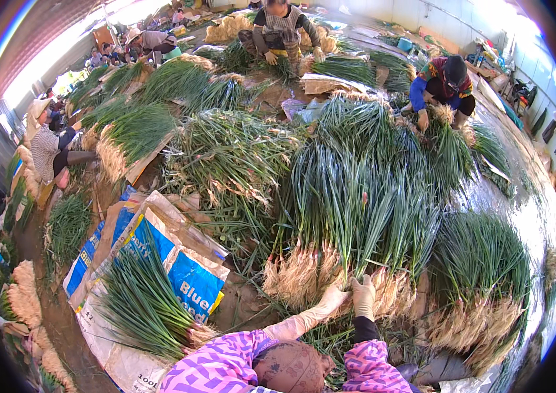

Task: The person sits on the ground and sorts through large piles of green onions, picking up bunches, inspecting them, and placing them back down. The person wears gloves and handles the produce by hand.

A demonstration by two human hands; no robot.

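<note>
Both my hands wear pale gloves and meet at the root end of a wide pile of green onion seedlings (356,206). My left hand (332,299) pinches some stalks just above their pale, stringy roots. Close beside it, my right hand (364,296) has its fingers against the stalk bases; its grip is partly hidden by the leaves. Pale root bundles (297,272) lie to the left of my hands, and more roots (396,292) to the right. Below, my purple patterned sleeves (376,366) and a brown patterned cap (290,366) show.
A separate seedling bundle (155,299) lies on a blue and white printed sack (199,280) at left. Another seedling pile (479,275) is at right. Loose leafy stalks (228,157) heap ahead. Several people sit or crouch farther off, including one person (445,88) at upper right.
</note>
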